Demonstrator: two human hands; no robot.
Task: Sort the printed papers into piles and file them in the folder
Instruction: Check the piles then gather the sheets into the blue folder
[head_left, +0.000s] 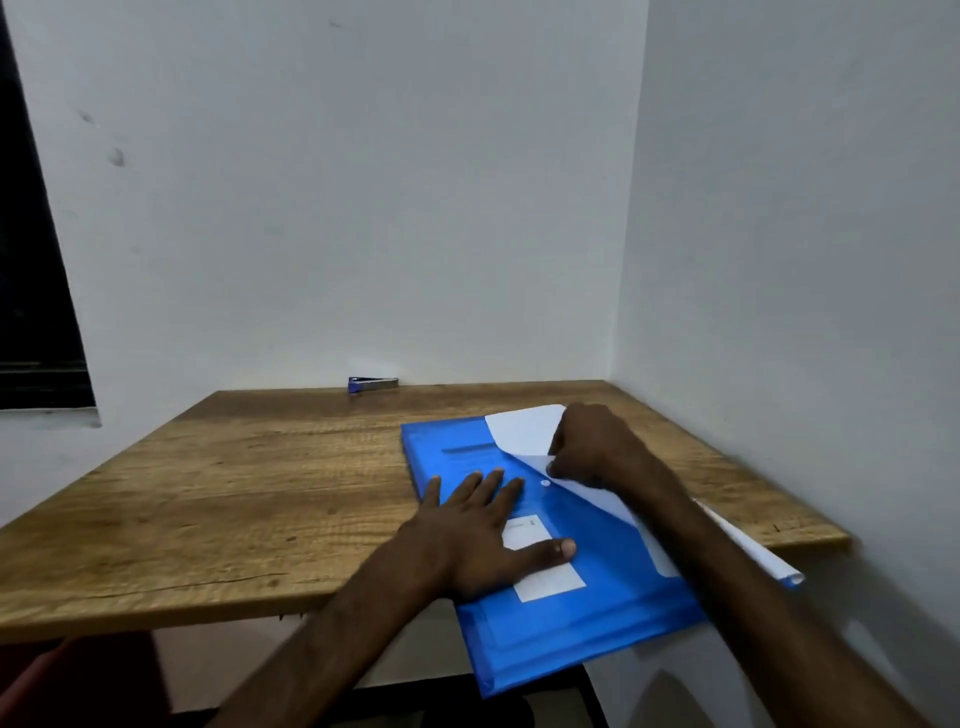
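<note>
— Well, where does the blue folder (597, 613) lie?

— Flat on the wooden tabletop (234, 493), toward its right edge; the folder's near corner hangs out past the near edge; a white label (550, 582) is stuck on its cover.

— And the person's hands?

— The left hand (483, 535) rests flat on the cover, fingers spread, thumb across the label; the right hand (592, 447) has its fingers curled and pinches the pale flap (524, 428) at its point, just beside the white snap button (545, 483).

— Any paper showing?

— A white sheet (748, 540) juts out from under the right forearm, past the tabletop's right edge; whether it sits inside the folder cannot be told.

— And the room?

— The tabletop fits into a corner of white walls (363, 208), its far and right edges against them; a blue stapler (373, 385) lies at the far edge; a dark window (31, 286) is on the left.
</note>
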